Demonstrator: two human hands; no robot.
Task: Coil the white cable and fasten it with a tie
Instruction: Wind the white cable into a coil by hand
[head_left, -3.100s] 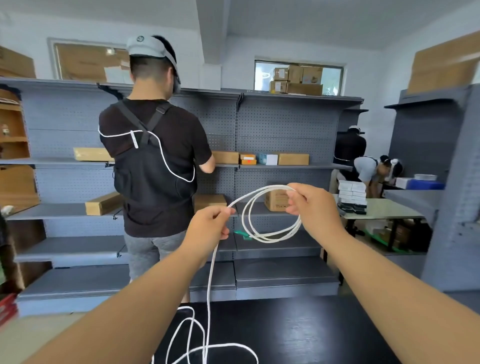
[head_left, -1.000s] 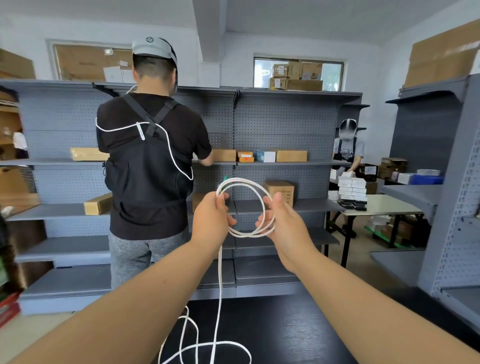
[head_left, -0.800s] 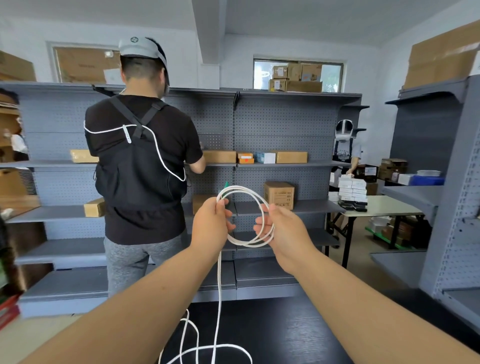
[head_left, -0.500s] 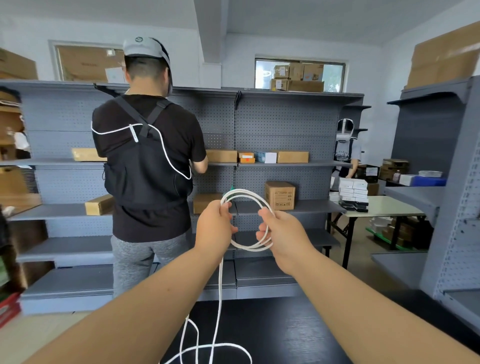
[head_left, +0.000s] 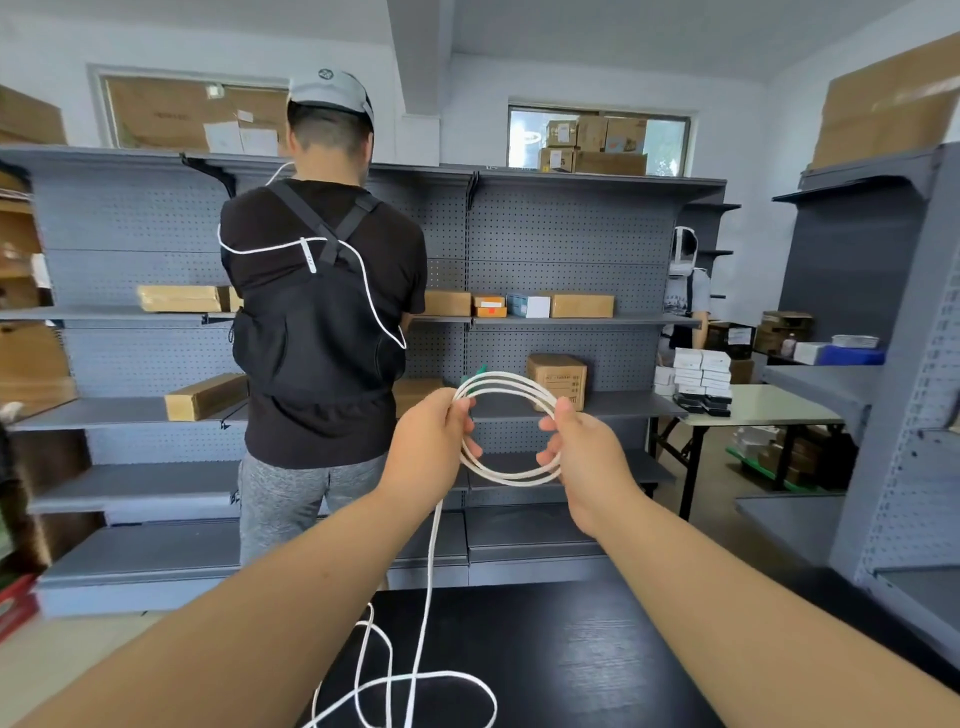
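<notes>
Both hands are raised in front of the shelves (head_left: 571, 322). The left hand (head_left: 428, 447) grips the left side of the cable (head_left: 511, 387) coil, the right hand (head_left: 584, 457) pinches its right side. The coil stands upright between them in several loops. A loose strand drops from the left hand to the near black table (head_left: 571, 649), where the slack lies looped.

Both hands up at chest height. Left hand (head_left: 428, 447) grips white cable (head_left: 506, 431) coil on its left side, right hand (head_left: 582, 457) pinches right side. Several loops stacked, roughly round. Loose tail drops from left hand onto black table (head_left: 571, 654), lying in slack curls.
</notes>
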